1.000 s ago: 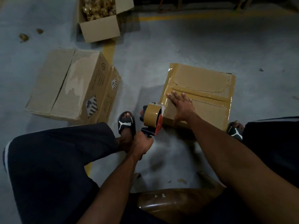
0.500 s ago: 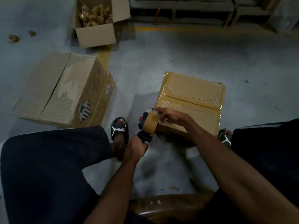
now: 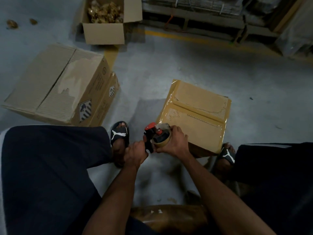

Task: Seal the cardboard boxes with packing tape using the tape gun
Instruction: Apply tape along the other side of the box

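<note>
A small cardboard box (image 3: 199, 106), its top crossed with glossy brown tape, sits on the floor between my feet. In front of its near left corner I hold the red-and-black tape gun (image 3: 153, 134) in the air. My left hand (image 3: 135, 154) grips its black handle from below. My right hand (image 3: 174, 143) wraps around the brown tape roll on the gun, fingers curled over its far side. A larger cardboard box (image 3: 57, 85) with a torn top layer lies closed to the left.
An open box (image 3: 105, 33) full of crumpled brown scraps stands at the back. Pallets with stacked goods (image 3: 220, 12) line the far right behind a yellow floor line. My sandalled feet (image 3: 119, 133) flank the small box. A taped brown object (image 3: 169, 217) lies at my lap.
My right hand left the box top and came back onto the tape roll. The gun has been pulled off the box's edge and turned, its red parts now facing up.
</note>
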Tool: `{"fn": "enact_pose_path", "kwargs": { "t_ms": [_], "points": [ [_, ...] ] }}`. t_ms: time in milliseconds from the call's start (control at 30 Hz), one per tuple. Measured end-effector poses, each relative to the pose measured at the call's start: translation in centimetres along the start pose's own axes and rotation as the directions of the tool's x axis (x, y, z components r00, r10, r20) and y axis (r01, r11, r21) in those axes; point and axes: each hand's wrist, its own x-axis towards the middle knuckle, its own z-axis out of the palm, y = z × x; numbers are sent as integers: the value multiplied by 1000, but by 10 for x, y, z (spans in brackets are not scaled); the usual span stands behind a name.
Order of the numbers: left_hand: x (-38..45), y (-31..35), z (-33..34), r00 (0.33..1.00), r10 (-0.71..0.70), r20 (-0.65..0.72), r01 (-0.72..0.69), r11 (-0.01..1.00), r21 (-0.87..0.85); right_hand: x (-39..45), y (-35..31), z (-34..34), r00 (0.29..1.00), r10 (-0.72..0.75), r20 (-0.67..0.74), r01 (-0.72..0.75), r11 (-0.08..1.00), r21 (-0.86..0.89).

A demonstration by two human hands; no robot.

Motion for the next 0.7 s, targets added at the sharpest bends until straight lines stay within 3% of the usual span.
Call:
{"fn": "enact_pose_path", "kwargs": {
  "t_ms": [200,367,700],
  "points": [
    [3,-4,9,999,44,-5,-44,996,80,-9,9,9,998,16,-54,-12,997,82],
    [5,-4,11,999,40,4,-40,997,67,-9,5,6,999,2,-42,0,999,42],
    [6,1,16,1000,15,3,-16,998,63,-11,13,14,998,13,-68,-3,989,148]
  ]
}}
